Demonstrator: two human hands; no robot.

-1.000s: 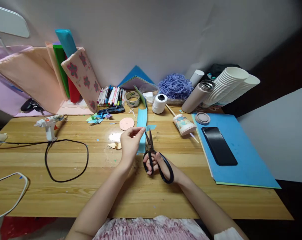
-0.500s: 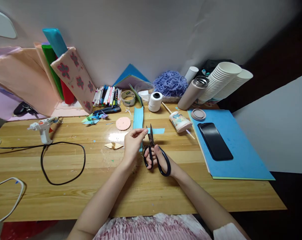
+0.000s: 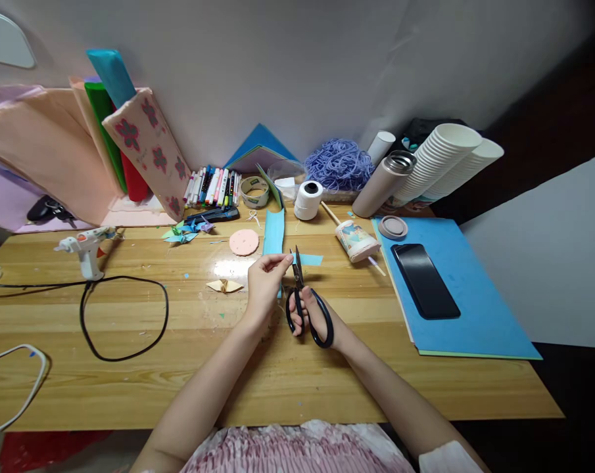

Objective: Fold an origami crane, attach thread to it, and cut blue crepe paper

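Between the thumb and fingers of my left hand (image 3: 267, 282), a narrow light-blue paper strip (image 3: 310, 260) is pinched at its left end. My right hand (image 3: 317, 315) grips black-handled scissors (image 3: 298, 276), blades pointing away from me and slightly parted across the strip beside my left fingertips. Behind and under my left hand lies a wider light-blue paper piece (image 3: 274, 231), partly hidden. A pink scalloped disc (image 3: 244, 242) and a small folded cream paper piece (image 3: 225, 286) lie left of my hands. To the right rests a decorated paper cup (image 3: 357, 241) with sticks through it.
At left stands a white glue gun (image 3: 83, 253) with a looping black cord (image 3: 124, 360). Markers (image 3: 212, 187), a tape roll (image 3: 254, 192), a thread spool (image 3: 308, 200) and purple yarn (image 3: 339, 164) line the back. A phone (image 3: 425, 281) lies on blue sheets (image 3: 479, 295) at right.
The scissor handles have drawn slightly closer together, and the blades look a little less parted. The whole view has shifted slightly; my left hand still pinches the strip.
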